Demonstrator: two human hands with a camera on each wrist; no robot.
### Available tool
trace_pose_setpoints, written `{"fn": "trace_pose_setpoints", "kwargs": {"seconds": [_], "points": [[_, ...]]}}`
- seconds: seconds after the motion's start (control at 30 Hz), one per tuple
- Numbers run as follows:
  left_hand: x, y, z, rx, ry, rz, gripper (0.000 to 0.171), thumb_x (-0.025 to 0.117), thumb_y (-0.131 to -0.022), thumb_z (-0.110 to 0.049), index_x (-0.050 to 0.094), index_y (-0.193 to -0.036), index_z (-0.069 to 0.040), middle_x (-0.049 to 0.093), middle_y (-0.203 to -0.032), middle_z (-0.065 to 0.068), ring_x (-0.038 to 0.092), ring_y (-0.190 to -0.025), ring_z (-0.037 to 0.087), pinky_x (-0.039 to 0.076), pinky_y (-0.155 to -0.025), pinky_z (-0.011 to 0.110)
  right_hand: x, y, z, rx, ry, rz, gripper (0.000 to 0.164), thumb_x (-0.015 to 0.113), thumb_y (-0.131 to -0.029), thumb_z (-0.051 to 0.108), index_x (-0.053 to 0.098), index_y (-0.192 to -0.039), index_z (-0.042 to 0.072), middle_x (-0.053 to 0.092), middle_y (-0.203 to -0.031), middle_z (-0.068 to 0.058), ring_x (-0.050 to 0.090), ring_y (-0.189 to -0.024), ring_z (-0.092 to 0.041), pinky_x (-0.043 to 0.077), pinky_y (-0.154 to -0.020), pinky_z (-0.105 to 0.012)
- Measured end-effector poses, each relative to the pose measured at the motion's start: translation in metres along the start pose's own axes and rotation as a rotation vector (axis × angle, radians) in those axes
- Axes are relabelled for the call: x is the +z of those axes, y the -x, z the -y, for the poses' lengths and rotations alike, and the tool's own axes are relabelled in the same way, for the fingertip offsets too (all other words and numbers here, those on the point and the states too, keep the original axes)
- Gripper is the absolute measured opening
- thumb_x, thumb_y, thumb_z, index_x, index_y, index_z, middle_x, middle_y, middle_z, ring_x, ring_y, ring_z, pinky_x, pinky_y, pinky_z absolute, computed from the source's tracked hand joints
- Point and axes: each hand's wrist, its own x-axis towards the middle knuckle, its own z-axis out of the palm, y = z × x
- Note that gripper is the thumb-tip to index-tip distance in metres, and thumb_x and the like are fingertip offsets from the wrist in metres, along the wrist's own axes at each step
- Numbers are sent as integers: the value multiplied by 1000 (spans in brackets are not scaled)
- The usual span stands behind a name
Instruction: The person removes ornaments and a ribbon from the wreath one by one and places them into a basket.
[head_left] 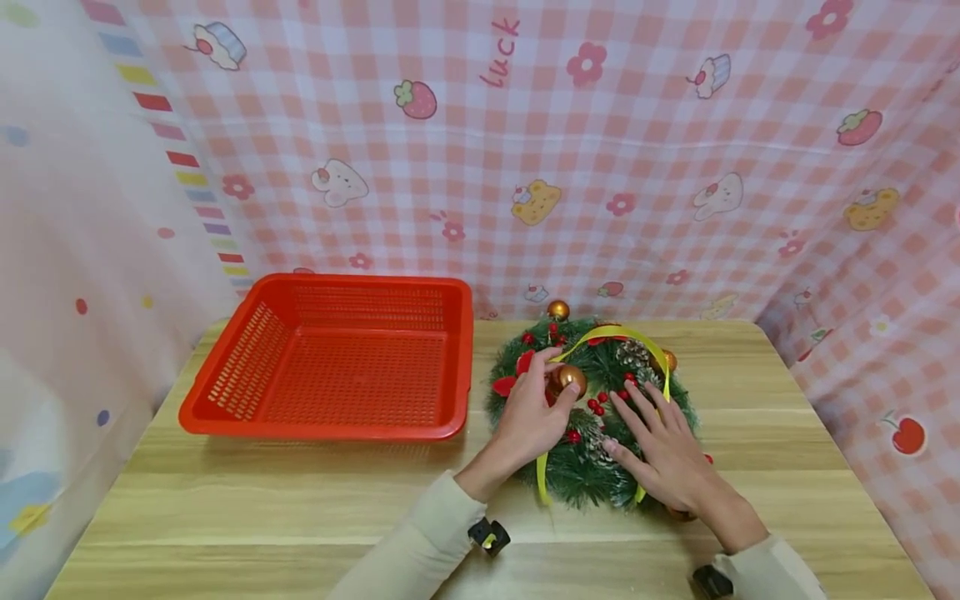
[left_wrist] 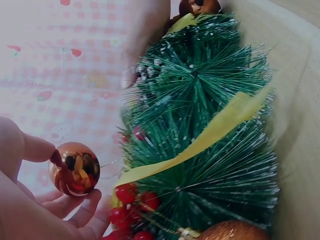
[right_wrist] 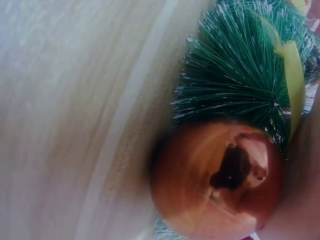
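Observation:
A green Christmas wreath (head_left: 592, 475) with frosted tips lies on the table, trimmed with red berries (head_left: 596, 406), pinecones and a yellow ribbon (head_left: 633, 333). Between thumb and fingers, my left hand (head_left: 536, 408) pinches a shiny copper bauble (head_left: 572, 381) over the wreath's left inner side. The left wrist view shows that bauble (left_wrist: 75, 169) with a thin wire or thread running from it toward the greenery. Across the wreath's right side my right hand (head_left: 660, 442) rests with fingers spread. Close to the right wrist camera is another copper bauble (right_wrist: 217, 180) at the wreath's near edge.
A red plastic basket (head_left: 322, 432) with perforated walls stands on the wooden table (head_left: 315, 508), left of the wreath. A golden bauble (head_left: 558, 310) sits at the wreath's far edge. Behind the table hangs a pink checked curtain (head_left: 465, 150).

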Motion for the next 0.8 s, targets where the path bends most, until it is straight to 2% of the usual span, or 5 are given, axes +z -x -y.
{"fn": "trace_pose_setpoints", "kwargs": {"seconds": [0.2, 0.4, 0.57, 0.8], "points": [[-13, 9, -7, 67, -11, -14, 52, 55, -102, -27, 35, -149, -23, 53, -141, 2, 49, -127, 24, 45, -100, 45, -2, 1, 2, 2, -13, 4, 69, 49, -101, 48, 29, -156, 11, 16, -164, -17, 7, -150, -41, 12, -111, -68], [-32, 17, -13, 117, -43, -51, 53, 56, -101, -28, 35, -150, -22, 54, -141, -1, 49, -126, 22, 45, -99, 43, -2, 1, 2, 1, -12, -2, 70, 50, -101, 47, 29, -156, 11, 16, -164, -18, 6, -150, -41, 13, -111, -68], [-49, 23, -14, 158, -39, -75, 54, 58, -100, -26, 36, -149, -21, 54, -141, 0, 51, -123, 19, 47, -93, 42, 0, 2, 1, -10, 0, -14, 70, 50, -101, 47, 28, -157, 11, 16, -163, -18, 7, -149, -41, 13, -111, -68], [-77, 29, -10, 161, -65, -131, 57, 62, -97, -23, 38, -148, -16, 55, -139, 2, 50, -123, 20, 45, -97, 45, -2, 1, 3, -25, -14, -29, 68, 51, -101, 45, 31, -155, 9, 17, -163, -19, 9, -148, -42, 14, -110, -68]]}}
